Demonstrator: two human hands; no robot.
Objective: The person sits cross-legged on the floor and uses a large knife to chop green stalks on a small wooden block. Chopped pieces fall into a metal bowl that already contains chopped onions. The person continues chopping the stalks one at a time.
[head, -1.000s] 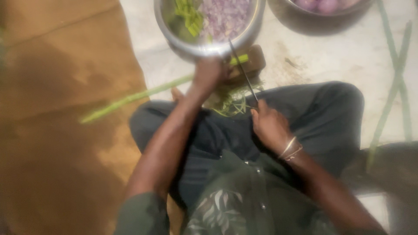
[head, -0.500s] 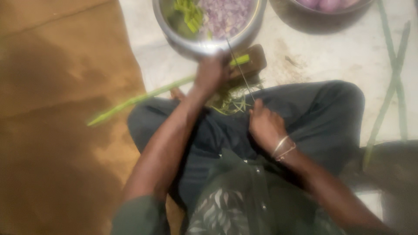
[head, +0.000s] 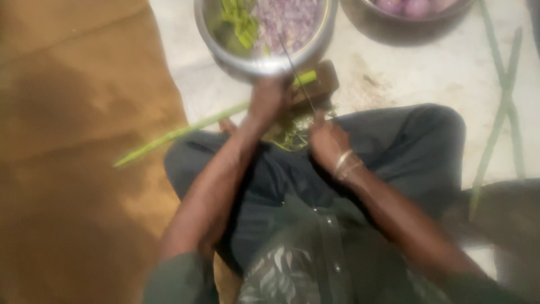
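Note:
I sit cross-legged on the floor. My left hand (head: 269, 100) grips a long green stalk (head: 180, 133) that runs out to the left, its cut end lying on a small dark wooden board (head: 322, 80). My right hand (head: 326, 139), with bangles at the wrist, holds a thin-bladed knife (head: 295, 66) whose blade slants up across the stalk's end. Just beyond the board stands a steel bowl (head: 264, 63) holding chopped green pieces and chopped purple onion. Green trimmings lie between my hands.
A second steel bowl (head: 394, 28) with whole purple onions stands at the top right. More long green stalks (head: 506, 101) lie on the pale floor at the right. A brown mat (head: 73, 152) covers the floor at the left.
The view has drifted a little. Both hands have stayed at the board, the stalk has shifted slightly and the knife blade has tilted more upright over its end.

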